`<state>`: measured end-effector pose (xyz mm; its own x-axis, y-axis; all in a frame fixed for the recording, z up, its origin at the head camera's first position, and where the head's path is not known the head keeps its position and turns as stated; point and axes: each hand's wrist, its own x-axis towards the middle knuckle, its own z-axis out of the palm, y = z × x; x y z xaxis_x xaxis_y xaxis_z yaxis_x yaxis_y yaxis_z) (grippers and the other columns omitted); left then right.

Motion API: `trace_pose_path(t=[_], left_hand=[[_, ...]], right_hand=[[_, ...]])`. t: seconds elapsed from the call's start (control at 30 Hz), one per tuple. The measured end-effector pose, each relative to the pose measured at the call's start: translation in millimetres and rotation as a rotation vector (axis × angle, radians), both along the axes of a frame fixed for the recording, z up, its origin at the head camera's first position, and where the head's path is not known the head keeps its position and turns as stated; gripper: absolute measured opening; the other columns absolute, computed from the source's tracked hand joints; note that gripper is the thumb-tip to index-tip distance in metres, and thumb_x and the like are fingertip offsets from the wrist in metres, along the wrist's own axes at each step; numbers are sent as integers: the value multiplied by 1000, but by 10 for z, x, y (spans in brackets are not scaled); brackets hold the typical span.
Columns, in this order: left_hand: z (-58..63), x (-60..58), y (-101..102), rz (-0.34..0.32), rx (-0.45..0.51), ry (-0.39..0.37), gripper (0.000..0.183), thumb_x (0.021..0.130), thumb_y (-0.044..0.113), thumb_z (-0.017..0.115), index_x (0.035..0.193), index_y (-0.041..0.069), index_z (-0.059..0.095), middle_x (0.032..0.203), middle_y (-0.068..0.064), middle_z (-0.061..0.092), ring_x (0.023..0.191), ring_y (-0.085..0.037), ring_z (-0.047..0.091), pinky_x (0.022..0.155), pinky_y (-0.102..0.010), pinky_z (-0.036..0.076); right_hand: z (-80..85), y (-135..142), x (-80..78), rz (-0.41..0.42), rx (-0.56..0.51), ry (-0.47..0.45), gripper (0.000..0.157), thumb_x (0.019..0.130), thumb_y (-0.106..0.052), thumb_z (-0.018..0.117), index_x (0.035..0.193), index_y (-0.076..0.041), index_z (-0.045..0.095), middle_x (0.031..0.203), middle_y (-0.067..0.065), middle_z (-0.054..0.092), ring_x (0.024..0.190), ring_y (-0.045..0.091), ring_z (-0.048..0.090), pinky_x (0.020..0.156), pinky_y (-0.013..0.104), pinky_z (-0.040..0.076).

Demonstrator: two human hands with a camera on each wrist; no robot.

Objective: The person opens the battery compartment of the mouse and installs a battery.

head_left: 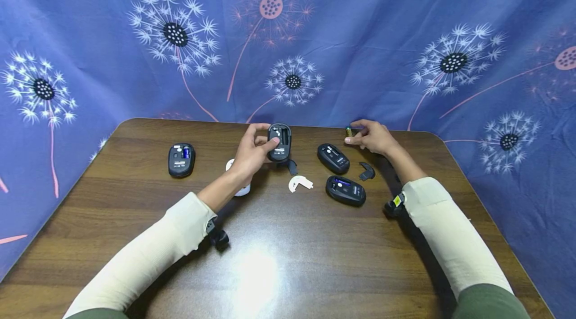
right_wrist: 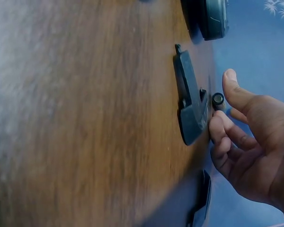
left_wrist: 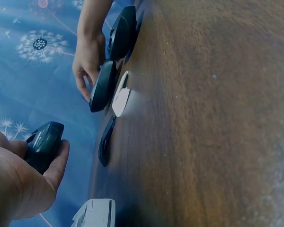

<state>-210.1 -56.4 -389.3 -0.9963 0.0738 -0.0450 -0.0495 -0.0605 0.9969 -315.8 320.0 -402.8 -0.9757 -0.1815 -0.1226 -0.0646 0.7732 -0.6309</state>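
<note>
My left hand (head_left: 252,154) grips a black computer mouse (head_left: 280,141) turned underside up, its battery bay uncovered. In the left wrist view, thumb and fingers hold this mouse (left_wrist: 46,144) from opposite sides, raised above the table. Close to the table's far edge, my right hand (head_left: 371,136) is at a small battery (head_left: 348,131). The battery's round end (right_wrist: 218,99) lies between the thumb and the bent fingers in the right wrist view; I cannot tell whether they grip it. Near that hand lies a black battery cover (head_left: 367,171).
Two more black mice (head_left: 333,158) (head_left: 345,190) lie underside up right of centre, another black mouse (head_left: 181,160) at the left. A white cover (head_left: 300,183) and a black cover (head_left: 292,166) lie in the middle. A white mouse (head_left: 243,191) is partly hidden under my left forearm.
</note>
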Motion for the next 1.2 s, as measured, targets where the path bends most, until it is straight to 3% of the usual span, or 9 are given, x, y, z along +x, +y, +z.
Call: trace_pose_path(t=[0.2,0.37,0.63,0.73,0.9,1.07,1.2], left_hand=[[-14,-3,-16,-10,-1,-2,48,113,9,67,158,10,50,128,-24,71,87,-12,77,83,-32,75],[-4,-4,-19,-12,-13,7,48,114,10,67,159,10,49,129,-25,71,88,-13,77,88,-36,75],[-32,-22,-37,-13,-17,4,49,114,11,67,159,10,49,132,-27,71,90,-15,77,87,-34,75],[-36,-18,-36,-9,-11,4,49,113,10,67,159,10,49,130,-26,71,89,-14,77,86,-34,75],[-27,-1,-33,-3,2,-3,48,113,9,67,158,10,50,129,-25,72,87,-13,77,85,-34,75],[-25,-2,-29,-10,8,-9,49,113,9,67,159,10,49,131,-25,71,88,-14,77,87,-35,75],[-33,-3,-33,-9,5,-4,49,114,10,67,159,10,49,131,-26,71,88,-13,77,87,-35,75]], right_hand=[[-44,-86,-53,3,78,33,77,101,-39,88,163,-6,56,100,9,78,76,16,65,69,28,52],[-67,-111,-71,7,144,42,72,101,-41,88,157,-7,58,92,4,69,84,22,59,80,36,48],[-14,-132,-14,33,191,7,65,108,-44,78,149,-2,50,107,15,72,92,29,63,86,43,52],[-2,-131,24,27,124,17,63,111,-39,76,150,1,47,104,16,75,85,25,67,76,38,55],[-4,-120,83,-7,-148,-42,61,115,-24,69,155,5,34,110,24,80,77,14,75,65,30,63],[-1,-83,123,-47,-327,-136,64,118,-20,60,167,0,22,125,28,77,83,12,79,75,31,70],[-2,-73,139,-56,-403,-172,70,120,-17,55,178,-6,19,117,16,77,87,10,80,83,30,72]])
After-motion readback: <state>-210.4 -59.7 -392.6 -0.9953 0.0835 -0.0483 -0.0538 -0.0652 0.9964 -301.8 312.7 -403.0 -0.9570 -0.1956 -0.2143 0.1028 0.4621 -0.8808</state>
